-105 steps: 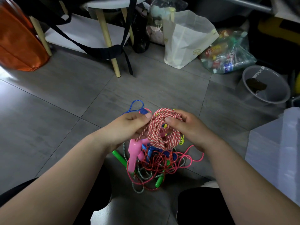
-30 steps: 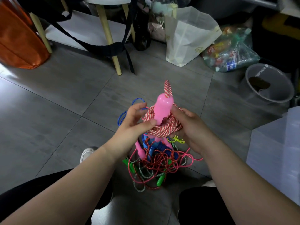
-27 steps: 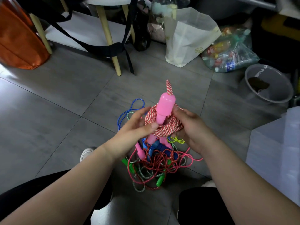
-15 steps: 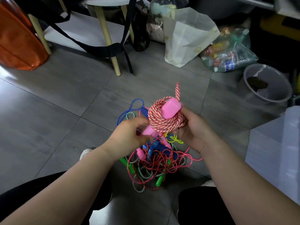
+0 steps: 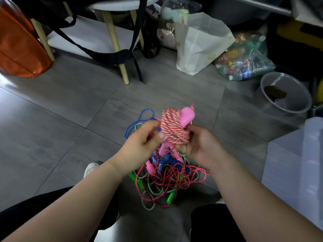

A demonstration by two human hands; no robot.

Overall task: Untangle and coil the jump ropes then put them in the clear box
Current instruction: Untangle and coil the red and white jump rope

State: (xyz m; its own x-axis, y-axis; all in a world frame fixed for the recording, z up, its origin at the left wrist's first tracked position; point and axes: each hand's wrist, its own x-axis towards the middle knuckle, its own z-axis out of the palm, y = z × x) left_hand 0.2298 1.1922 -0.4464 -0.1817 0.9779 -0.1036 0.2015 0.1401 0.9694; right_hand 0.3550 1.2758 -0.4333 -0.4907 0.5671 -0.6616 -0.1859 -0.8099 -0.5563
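Grey tiled floor [image 5: 70,105], indoors, cluttered along the far edge. Sits low over it, black-clad knees at bottom of view, white shoe [image 5: 90,169] just beside left forearm.

Holds red-and-white coiled jump rope [image 5: 172,128] up off the floor, centre of view, between both hands. Pinches coil's lower left side with left hand [image 5: 139,145], fingers curled, thumb tip against the windings. Cups coil from the right and underneath with right hand [image 5: 201,147], palm up, fingers curled round it, thumb near upper pink handle [image 5: 187,117]. Upper pink handle poking out top right of coil, short striped rope end sticking up beside it. Second pink handle [image 5: 164,148] hanging down from under coil, between the hands.

Directly below the hands, on the floor: tangled jump ropes [image 5: 167,179], with thin red, pink and green-and-white twisted cords, blue cord loop [image 5: 139,119] out to the far left, blue handles [image 5: 167,159] and green handles [image 5: 171,198] mixed in. Link between coil and tangle: cannot tell.

Clear box [image 5: 293,168] at right edge, on the floor, well apart from coil; contents not readable.

Far side, left to right: orange bag [image 5: 19,49], stool with pale wooden legs [image 5: 115,46] and black strap [image 5: 108,55] draped round them, white paper bag [image 5: 199,46], clear plastic bag of bottles [image 5: 244,62], grey bucket [image 5: 286,95].
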